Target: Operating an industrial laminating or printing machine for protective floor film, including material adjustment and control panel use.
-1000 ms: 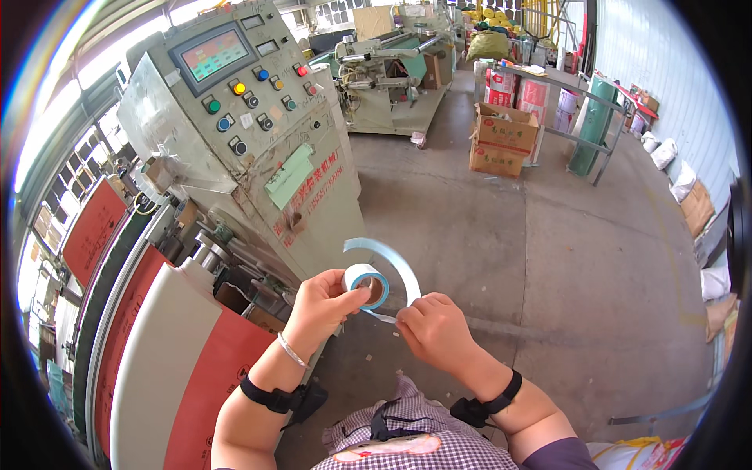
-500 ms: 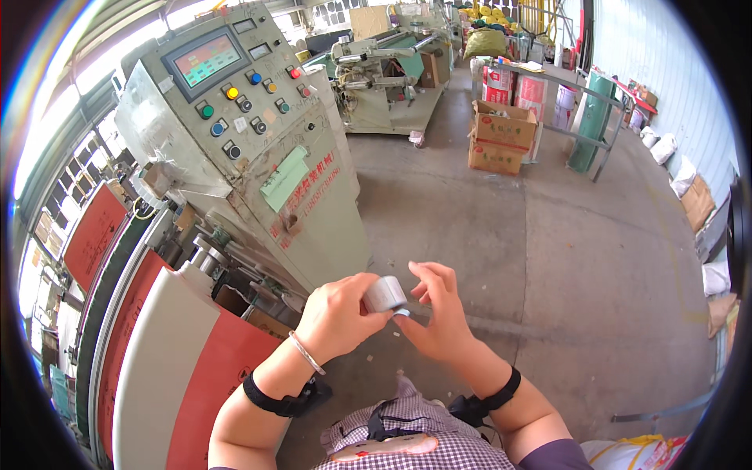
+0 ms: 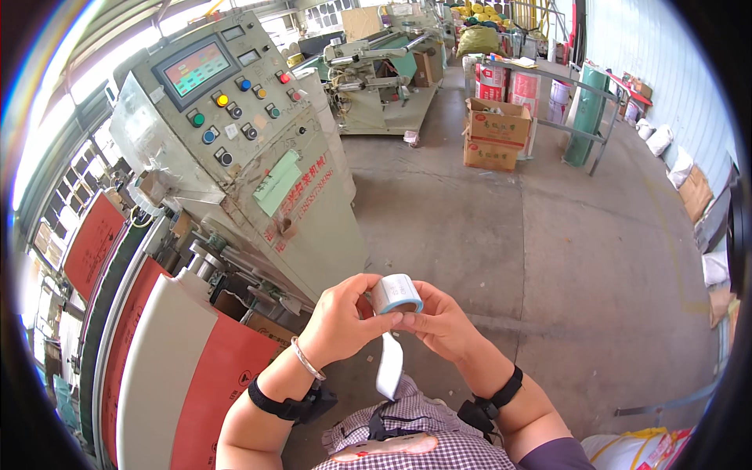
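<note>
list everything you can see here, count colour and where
tape roll: 1, white with a blue rim, held between both hands at centre
loose tape strip: 1, white, hanging down from the roll
control panel: 1, grey-green with a lit screen and coloured buttons, upper left
red and white sheet: 1, running through the machine at lower left
second machine: 1, grey-green, top centre
cardboard boxes: 2 stacked, brown, on the floor upper right
green roll: 1, upright by a metal frame, upper right
concrete floor: grey, right half
left hand: 1, bracelet and black wrist strap, gripping the roll
right hand: 1, black wrist strap, fingers on the roll
</note>
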Motion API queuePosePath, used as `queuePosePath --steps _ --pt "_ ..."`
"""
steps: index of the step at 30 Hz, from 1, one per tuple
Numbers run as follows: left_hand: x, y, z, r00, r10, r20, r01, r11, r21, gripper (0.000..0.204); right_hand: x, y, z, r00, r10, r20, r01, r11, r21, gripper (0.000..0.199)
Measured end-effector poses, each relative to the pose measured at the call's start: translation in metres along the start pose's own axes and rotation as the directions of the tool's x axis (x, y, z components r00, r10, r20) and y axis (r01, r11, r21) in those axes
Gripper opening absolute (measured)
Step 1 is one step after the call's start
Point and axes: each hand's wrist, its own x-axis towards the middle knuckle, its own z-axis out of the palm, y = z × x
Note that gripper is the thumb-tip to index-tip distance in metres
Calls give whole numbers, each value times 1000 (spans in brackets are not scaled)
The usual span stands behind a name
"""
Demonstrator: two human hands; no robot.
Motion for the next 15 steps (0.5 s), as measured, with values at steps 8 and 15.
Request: queuePosePath --steps 8,15 --pt "3 0 11 962 270 41 -266 889 372 40 -6 -30 -3 932 -274 239 313 271 -910 54" --pt "15 7 33 995 -65 69 86 932 -352 44 -20 -16 -20 995 97 26 -100 937 335 38"
